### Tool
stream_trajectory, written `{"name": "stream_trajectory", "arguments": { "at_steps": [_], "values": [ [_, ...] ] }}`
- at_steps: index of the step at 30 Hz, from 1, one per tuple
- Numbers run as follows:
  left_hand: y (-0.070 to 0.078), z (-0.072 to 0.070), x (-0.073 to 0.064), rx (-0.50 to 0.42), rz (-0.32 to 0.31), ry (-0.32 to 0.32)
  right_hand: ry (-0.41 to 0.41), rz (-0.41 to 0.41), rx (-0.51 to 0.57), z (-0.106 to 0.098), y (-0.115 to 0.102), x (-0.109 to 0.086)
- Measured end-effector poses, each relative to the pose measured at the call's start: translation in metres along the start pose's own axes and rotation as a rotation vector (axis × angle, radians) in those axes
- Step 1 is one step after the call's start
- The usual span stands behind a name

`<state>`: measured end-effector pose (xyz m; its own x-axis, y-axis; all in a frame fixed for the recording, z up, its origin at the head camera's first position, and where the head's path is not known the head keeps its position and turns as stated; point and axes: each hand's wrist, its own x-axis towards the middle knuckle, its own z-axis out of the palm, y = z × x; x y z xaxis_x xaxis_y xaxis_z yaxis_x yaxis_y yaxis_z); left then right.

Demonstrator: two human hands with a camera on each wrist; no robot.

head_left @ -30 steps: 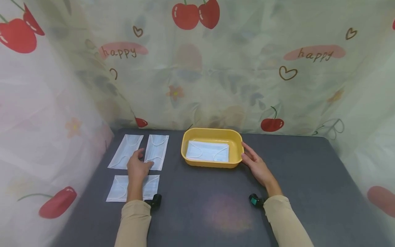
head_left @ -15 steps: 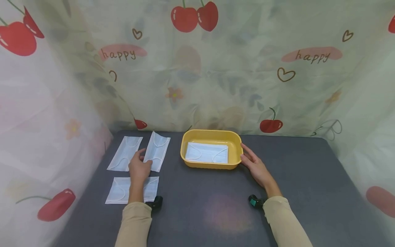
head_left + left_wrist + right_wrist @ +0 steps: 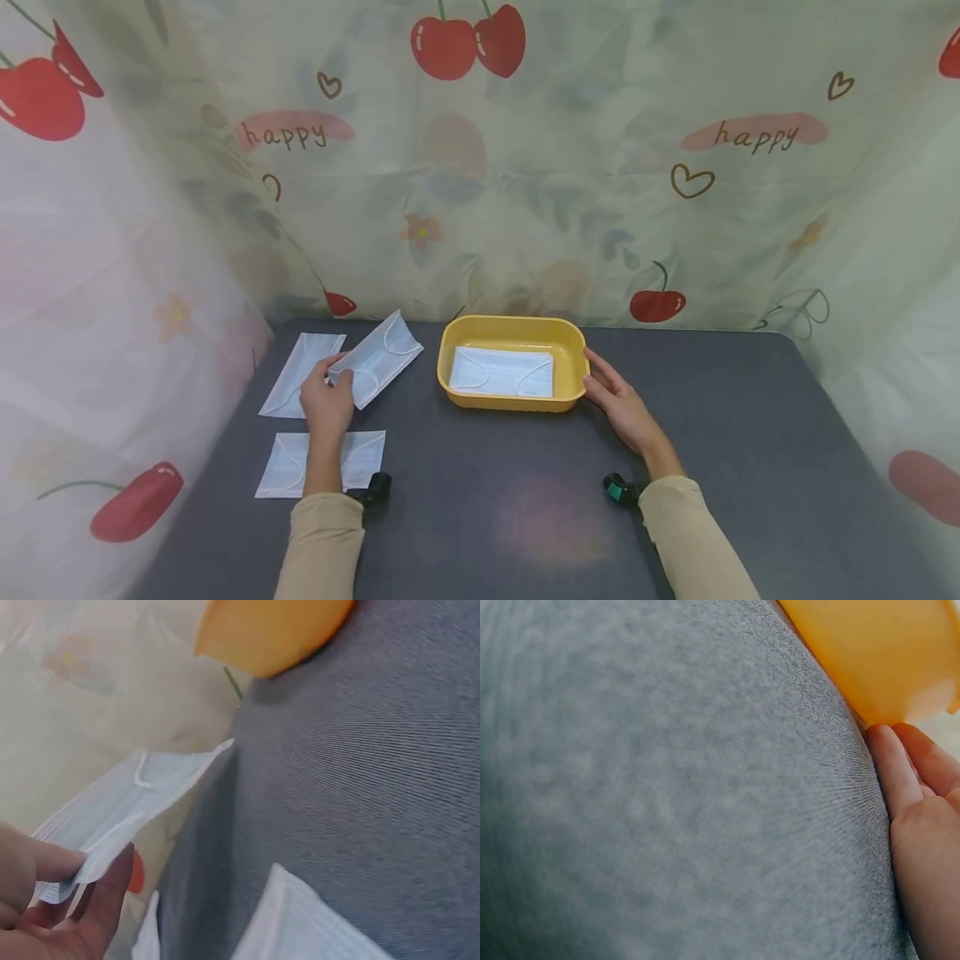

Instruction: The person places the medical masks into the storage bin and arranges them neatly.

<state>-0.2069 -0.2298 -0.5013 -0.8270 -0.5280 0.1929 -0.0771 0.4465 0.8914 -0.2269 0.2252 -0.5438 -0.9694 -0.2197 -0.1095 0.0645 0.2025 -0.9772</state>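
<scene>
Thumb and fingers of my left hand pinch one end of a pale blue face mask with white ear loops. In the left wrist view this mask is lifted at a tilt above the grey table. A second mask lies flat just left of the hand, and a third mask lies partly under my left forearm. My right hand rests straight fingers against the right side of a yellow plastic basin. The right wrist view shows its fingertips touching the basin's outer wall.
Inside the basin lies a face mask, flat. The dark grey table reaches back to a hanging cloth printed with cherries. Black wrist cameras sit on both wrists.
My left hand has raised its mask off the table and turned it, so its far end swings right toward the basin. The right hand stays at the basin's side.
</scene>
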Motion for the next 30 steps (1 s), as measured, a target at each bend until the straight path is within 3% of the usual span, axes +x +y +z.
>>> {"name": "stream_trajectory", "arguments": {
  "at_steps": [7,16,27,30],
  "values": [
    [0.019,-0.008,0.003,-0.111,-0.021,0.026,0.000,0.001,-0.004,-0.001,-0.001,0.000],
    [0.046,-0.016,0.005,-0.244,-0.116,-0.032,-0.003,0.008,-0.007,-0.003,-0.003,0.001],
    [0.073,-0.021,0.007,-0.259,-0.152,-0.126,-0.003,0.007,-0.001,-0.002,-0.002,0.000],
    [0.079,-0.017,0.010,-0.338,-0.163,-0.166,-0.005,0.008,0.002,-0.002,-0.001,-0.001]
  ]
}}
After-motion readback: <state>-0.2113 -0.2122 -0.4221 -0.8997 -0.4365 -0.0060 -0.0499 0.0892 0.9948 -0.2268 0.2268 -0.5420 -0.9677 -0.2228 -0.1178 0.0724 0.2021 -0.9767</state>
